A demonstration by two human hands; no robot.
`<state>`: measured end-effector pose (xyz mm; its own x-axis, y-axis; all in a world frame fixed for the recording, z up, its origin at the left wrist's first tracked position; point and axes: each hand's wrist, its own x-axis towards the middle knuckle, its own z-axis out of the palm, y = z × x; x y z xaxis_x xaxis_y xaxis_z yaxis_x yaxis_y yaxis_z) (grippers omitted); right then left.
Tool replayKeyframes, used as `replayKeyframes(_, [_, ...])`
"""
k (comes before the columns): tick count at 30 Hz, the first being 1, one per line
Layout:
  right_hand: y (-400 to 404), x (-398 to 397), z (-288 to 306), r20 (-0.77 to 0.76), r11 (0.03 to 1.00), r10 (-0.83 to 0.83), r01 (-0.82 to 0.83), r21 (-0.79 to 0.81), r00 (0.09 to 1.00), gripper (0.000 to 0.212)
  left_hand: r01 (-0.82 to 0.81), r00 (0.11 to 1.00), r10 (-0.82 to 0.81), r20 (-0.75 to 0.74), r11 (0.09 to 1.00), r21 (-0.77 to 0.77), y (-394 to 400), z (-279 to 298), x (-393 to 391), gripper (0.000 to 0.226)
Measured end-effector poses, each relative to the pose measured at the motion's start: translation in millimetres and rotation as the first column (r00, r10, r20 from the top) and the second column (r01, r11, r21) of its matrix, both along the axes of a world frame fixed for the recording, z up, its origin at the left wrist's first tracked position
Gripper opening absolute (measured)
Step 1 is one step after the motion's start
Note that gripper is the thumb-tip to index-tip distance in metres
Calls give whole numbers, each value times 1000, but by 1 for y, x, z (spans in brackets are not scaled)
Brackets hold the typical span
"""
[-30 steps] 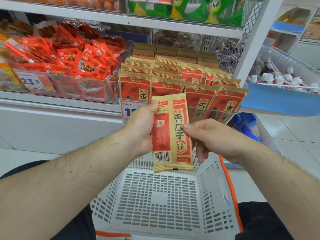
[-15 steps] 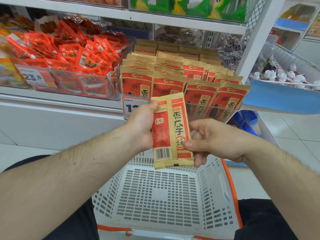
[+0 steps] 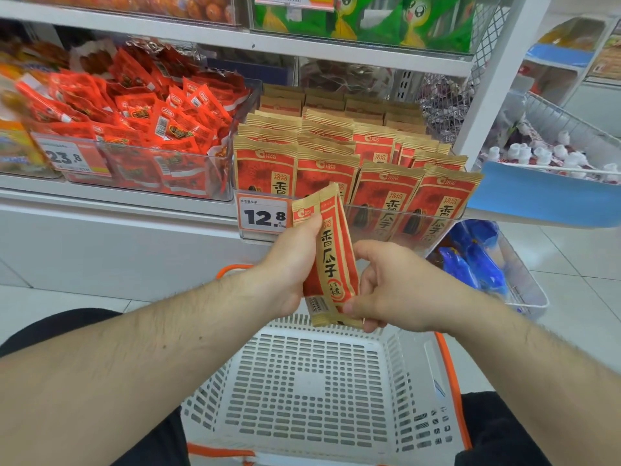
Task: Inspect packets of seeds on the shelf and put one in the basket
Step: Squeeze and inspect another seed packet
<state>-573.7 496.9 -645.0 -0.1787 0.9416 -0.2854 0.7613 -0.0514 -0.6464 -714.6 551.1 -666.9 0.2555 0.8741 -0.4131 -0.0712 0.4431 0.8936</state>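
A red and tan seed packet is held upright between both hands, above the far rim of the white basket. My left hand grips its left edge near the top. My right hand pinches its lower right corner. The packet is turned edge-on and slightly folded, with its barcode at the bottom left. Several matching seed packets stand in rows in a clear bin on the shelf behind. The basket holds nothing.
A price tag reading 12.8 hangs on the bin front. Red snack packets fill the bin to the left. A wire basket with blue packs sits low right. Green bags sit on the upper shelf.
The packet has turned from facing me flat to nearly edge-on and dropped slightly toward the basket. My right hand slid down to its lower corner.
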Motion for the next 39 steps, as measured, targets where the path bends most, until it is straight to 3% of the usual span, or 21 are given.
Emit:
replayKeyframes(3, [-1, -3, 5, -64, 999, -38, 41, 35, 997, 18, 57, 998, -57, -3, 998, 20, 1, 4, 0, 53])
replayKeyframes(6, [5, 0, 8, -196, 966, -213, 236, 107, 957, 39, 193, 981, -190, -46, 979, 70, -2, 5, 1, 52])
replayKeyframes(8, [7, 2, 10, -292, 942, -256, 305, 139, 922, 34, 272, 962, -270, -28, 957, 99, -4, 5, 4, 56])
replayKeyframes(11, [7, 1, 12, -436, 950, -221, 294, 105, 872, 24, 332, 936, -347, 58, 927, 176, -8, 5, 7, 61])
replayKeyframes(16, [5, 0, 11, -567, 967, -192, 253, 31, 801, 25, 336, 922, -381, 67, 876, 347, -9, 1, 6, 51])
replayKeyframes(22, [5, 0, 11, -641, 974, -186, 225, -21, 745, 26, 400, 887, -441, 140, 883, 247, -9, 4, 6, 77])
replayKeyframes(28, [3, -1, 12, -595, 974, -174, 225, 11, 784, 26, 369, 902, -401, 156, 907, 201, -8, 3, 6, 75])
replayKeyframes(33, [-2, 2, 16, -317, 994, -37, 68, 86, 948, 27, 147, 967, -181, 180, 971, 190, -8, 12, 5, 63])
replayKeyframes(36, [-6, 1, 17, -203, 998, 56, -53, 23, 978, 25, 61, 975, -99, 201, 980, 188, -4, 14, 5, 61])
replayKeyframes(39, [-6, 0, 16, -186, 997, 79, -79, 7, 979, 23, 23, 978, -58, 201, 985, 169, -2, 12, 5, 51])
